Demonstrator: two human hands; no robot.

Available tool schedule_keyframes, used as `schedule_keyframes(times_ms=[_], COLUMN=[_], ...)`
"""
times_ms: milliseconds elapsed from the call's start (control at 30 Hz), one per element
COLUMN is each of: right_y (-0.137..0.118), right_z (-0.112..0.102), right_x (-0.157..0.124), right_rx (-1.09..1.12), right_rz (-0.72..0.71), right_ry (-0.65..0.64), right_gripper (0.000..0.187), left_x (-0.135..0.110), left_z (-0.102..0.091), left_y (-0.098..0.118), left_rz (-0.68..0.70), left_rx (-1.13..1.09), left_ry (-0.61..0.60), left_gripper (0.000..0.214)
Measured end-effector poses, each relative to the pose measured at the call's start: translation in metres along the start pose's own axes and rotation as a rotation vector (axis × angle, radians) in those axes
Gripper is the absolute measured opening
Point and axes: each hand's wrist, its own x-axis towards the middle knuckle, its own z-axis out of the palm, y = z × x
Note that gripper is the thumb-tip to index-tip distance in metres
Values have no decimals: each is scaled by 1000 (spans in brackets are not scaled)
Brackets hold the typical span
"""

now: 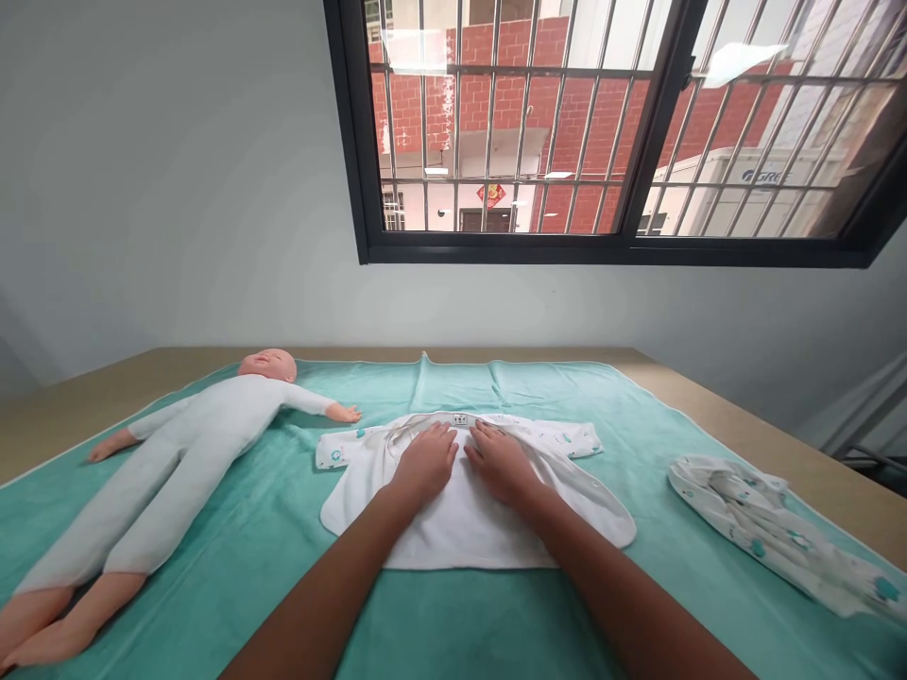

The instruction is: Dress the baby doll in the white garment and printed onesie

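Note:
A small white baby shirt point(471, 538) with printed sleeves lies spread open in front of me, its plain inner side facing up. Flat on its upper middle rests my left hand point(427, 463), fingers stretched toward the collar. Beside it my right hand point(502, 461) also lies flat on the cloth, fingers extended, a narrow gap between the two. A small label point(460, 419) shows at the collar just beyond the fingertips. Both sleeves reach out sideways. Neither hand grips the fabric.
On the left a baby doll point(213, 416) in a white body lies on its back, one arm toward the shirt. Folded printed baby clothing point(772, 529) lies on the right. A green cloth point(453, 623) covers the wooden table point(680, 401), which meets a wall below a barred window point(496, 250).

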Motion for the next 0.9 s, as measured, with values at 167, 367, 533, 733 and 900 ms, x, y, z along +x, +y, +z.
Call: schedule_keyframes(times_ms=[167, 367, 533, 733, 900], right_y=[2, 5, 6, 6, 5], right_z=[6, 9, 11, 14, 17], right_x=[-1, 0, -1, -2, -1], right_rx=[18, 9, -20, -41, -59], right_rz=[-31, -19, -27, -31, -21], right_ry=[-84, -139, -138, -120, -120], right_gripper=[54, 59, 60, 61, 60], left_x=[-4, -8, -9, -9, -10], left_z=[8, 10, 10, 10, 13], left_y=[2, 1, 2, 2, 2], left_rz=[44, 23, 19, 23, 24], left_rx=[-2, 38, 58, 82, 88], left_ry=[-51, -84, -82, -61, -43], left_gripper=[49, 53, 53, 53, 53])
